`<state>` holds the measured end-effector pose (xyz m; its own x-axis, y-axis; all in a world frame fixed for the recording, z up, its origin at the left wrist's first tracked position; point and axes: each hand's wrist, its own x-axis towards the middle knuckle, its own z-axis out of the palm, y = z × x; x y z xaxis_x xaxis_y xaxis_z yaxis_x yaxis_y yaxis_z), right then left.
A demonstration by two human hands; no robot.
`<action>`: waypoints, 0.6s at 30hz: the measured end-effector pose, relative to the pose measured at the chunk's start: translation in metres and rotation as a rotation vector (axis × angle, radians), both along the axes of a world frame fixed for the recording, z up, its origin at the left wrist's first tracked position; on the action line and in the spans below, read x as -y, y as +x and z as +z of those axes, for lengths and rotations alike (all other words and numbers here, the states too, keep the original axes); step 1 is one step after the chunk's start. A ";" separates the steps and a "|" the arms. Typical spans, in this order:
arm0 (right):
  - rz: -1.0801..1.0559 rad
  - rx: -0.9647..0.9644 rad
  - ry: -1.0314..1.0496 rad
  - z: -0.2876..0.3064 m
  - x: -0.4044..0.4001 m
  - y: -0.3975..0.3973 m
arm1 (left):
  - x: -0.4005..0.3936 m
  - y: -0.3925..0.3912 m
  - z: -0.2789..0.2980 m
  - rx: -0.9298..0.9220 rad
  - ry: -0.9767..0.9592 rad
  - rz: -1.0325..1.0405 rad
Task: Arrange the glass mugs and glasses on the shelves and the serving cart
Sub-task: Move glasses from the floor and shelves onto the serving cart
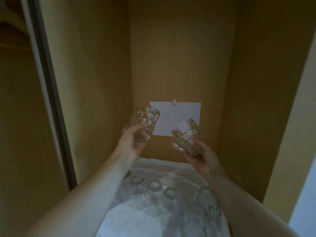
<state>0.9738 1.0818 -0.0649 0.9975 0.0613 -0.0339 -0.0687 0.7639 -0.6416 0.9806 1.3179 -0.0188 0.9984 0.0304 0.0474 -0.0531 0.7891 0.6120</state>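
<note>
closest to the camera there's a shelf covered with a white cloth (153, 218), and a bunch of clear glasses sit on it. one row runs left to right: a glass (136, 180), another glass (154, 185), a third glass (170, 193), and a bigger one at the right (206, 190). more glassware crowds the near right corner but it's too blurry to count. both bare forearms reach in over all this.

further up, the left hand (132, 142) has its fingers (136, 130) curled round the lower part of a dimpled glass mug (145, 122), tilted with its mouth up and away. the right hand (203, 156) grips a second dimpled mug (186, 137) from underneath, thumb on the near side, and this one leans to the left. the two mugs are held in the air above the cloth, apart from each other, roughly level.

behind them, a white sheet of paper (177, 115) is stuck to the brown back wall (179, 57) of the cupboard with a small piece of tape (174, 102) at its top edge. brown side walls close it in left and right.
</note>
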 end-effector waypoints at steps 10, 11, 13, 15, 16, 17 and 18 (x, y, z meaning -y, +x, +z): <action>-0.036 -0.041 -0.041 -0.005 -0.019 -0.060 | -0.018 -0.051 -0.009 -0.048 0.003 -0.073; -0.029 -0.027 -0.029 -0.005 -0.021 -0.065 | -0.020 -0.054 -0.009 -0.028 -0.011 -0.094; -0.009 0.013 0.014 -0.006 -0.027 -0.075 | -0.022 -0.061 -0.008 -0.013 -0.041 -0.107; 0.017 0.074 0.037 -0.007 -0.035 -0.085 | -0.027 -0.066 -0.006 -0.018 -0.044 -0.108; 0.014 0.090 0.029 -0.007 -0.041 -0.090 | -0.030 -0.070 -0.005 -0.023 -0.029 -0.113; 0.000 0.099 0.014 -0.007 -0.048 -0.095 | -0.036 -0.075 -0.005 -0.030 -0.001 -0.121; -0.011 0.100 -0.003 -0.008 -0.056 -0.101 | -0.042 -0.079 -0.006 -0.030 0.031 -0.130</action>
<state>0.8733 1.1373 -0.0726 0.9966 0.0502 0.0653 0.0040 0.7624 -0.6471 0.9015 1.3595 -0.0250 0.9949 -0.0998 0.0159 0.0670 0.7689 0.6359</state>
